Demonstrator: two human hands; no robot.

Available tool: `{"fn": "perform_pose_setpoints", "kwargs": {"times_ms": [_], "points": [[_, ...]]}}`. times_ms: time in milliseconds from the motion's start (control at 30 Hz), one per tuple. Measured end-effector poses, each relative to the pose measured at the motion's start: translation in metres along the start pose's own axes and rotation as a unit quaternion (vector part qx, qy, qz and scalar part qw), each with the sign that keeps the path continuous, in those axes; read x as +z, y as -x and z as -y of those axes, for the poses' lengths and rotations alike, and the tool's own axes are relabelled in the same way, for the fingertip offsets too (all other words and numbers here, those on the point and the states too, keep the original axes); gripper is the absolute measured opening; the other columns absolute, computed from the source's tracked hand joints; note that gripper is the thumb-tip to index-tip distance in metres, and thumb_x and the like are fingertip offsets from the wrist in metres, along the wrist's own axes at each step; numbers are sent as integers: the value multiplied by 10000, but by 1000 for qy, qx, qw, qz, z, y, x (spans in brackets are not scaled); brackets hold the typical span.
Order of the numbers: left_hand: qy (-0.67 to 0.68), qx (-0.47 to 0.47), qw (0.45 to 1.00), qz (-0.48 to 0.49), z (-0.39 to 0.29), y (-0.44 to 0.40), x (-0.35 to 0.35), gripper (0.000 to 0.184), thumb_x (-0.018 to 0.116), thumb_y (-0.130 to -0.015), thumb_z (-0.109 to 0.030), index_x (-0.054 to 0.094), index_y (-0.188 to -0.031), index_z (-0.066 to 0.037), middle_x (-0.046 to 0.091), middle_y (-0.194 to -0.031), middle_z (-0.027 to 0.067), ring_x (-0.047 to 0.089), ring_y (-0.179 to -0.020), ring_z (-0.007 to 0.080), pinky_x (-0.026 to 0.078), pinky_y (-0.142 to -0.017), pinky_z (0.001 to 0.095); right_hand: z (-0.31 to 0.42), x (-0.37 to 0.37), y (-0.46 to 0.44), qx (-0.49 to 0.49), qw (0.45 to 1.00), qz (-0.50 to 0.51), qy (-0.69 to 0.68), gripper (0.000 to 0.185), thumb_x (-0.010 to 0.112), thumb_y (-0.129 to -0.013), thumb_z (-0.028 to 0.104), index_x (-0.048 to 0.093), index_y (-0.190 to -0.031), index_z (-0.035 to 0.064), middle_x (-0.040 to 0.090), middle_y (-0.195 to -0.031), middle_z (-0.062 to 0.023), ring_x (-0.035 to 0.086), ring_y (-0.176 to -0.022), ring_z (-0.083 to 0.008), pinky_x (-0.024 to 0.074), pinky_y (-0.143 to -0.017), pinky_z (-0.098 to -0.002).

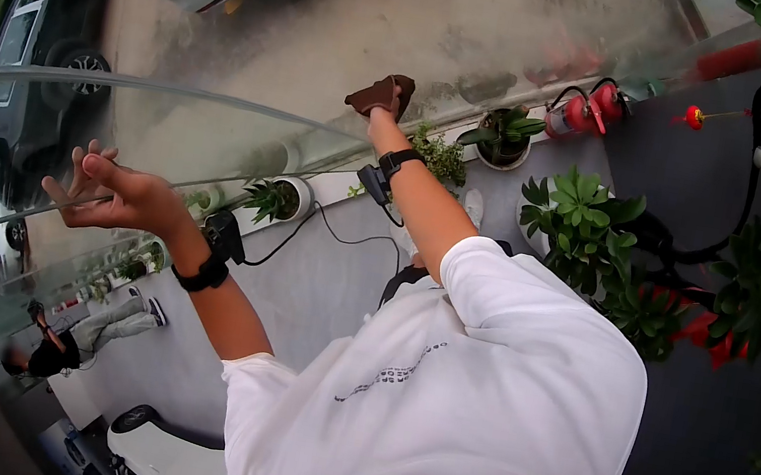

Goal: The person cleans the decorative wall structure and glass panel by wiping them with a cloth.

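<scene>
My right hand [384,105] holds a brown cloth [402,88] at the glass panel [246,140]; the cloth covers most of its fingers. Raised at the far left, my left hand [120,197] has its fingers spread and nothing in it. It is near the glass, but I cannot tell whether it touches. Each wrist wears a black strap with a small device, and a thin black cable hangs below them.
Potted plants [505,138] line the foot of the glass beside red fire extinguishers [577,116]. A leafy plant [587,207] stands at the right. Another person [60,350] is at the lower left, near a white vehicle [166,463]. Cars show beyond the glass.
</scene>
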State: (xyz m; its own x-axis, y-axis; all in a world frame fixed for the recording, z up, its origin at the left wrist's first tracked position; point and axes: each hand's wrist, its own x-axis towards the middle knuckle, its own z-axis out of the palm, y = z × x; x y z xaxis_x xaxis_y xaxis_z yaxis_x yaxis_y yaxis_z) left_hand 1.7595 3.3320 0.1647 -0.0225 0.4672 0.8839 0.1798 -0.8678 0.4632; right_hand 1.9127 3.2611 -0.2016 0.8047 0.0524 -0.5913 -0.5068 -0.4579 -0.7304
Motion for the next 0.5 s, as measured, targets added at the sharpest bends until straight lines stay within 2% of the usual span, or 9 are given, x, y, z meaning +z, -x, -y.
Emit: {"fn": "perform_pose_setpoints", "kwargs": {"times_ms": [133,233,333,400,467,500], "points": [[-4,0,1000,-2,1,-2,-2,571,576,-978,-302,277,-1364,-6,550,-1099,187,597,-919,246,513,-734,326,5,6,37,73,978,154,-120,521,365,-983,426,501,-1199,-29,566,-1159,-252,575,-1026,-393,446,-877,-492],[22,0,1000,-4,4,-5,-1,592,587,-970,-316,272,-1362,-4,548,-1084,184,595,-930,245,514,-737,325,30,-9,13,152,945,168,-238,559,354,-983,445,492,-1240,-33,535,-1231,-239,552,-1084,-378,425,-921,-477],[18,-4,1000,-9,7,-3,-2,606,596,-964,-327,272,-1354,3,550,-1074,192,604,-916,244,515,-725,323,45,-46,-39,238,899,97,-355,599,343,-982,464,483,-1281,-36,504,-1303,-226,530,-1141,-363,405,-964,-462],[3,6,1000,-17,4,-4,-2,607,599,-961,-331,273,-1341,12,553,-1064,200,619,-894,246,519,-710,319,47,-89,-87,277,864,6,-421,626,335,-982,477,477,-1308,-38,483,-1351,-217,515,-1180,-353,391,-993,-453],[-5,-4,1000,-18,2,-5,-2,590,597,-963,-326,279,-1333,5,557,-1046,199,632,-877,254,526,-702,317,55,-145,-136,272,831,-105,-473,653,328,-982,490,471,-1335,-41,462,-1399,-209,499,-1218,-343,377,-1022,-443],[10,1,1000,-21,7,-5,-3,582,597,-964,-319,280,-1333,-1,554,-1045,198,631,-881,254,527,-704,318,64,-182,-159,235,823,-164,-490,667,324,-982,496,468,-1349,-42,452,-1423,-204,492,-1237,-338,370,-1037,-438]]}}
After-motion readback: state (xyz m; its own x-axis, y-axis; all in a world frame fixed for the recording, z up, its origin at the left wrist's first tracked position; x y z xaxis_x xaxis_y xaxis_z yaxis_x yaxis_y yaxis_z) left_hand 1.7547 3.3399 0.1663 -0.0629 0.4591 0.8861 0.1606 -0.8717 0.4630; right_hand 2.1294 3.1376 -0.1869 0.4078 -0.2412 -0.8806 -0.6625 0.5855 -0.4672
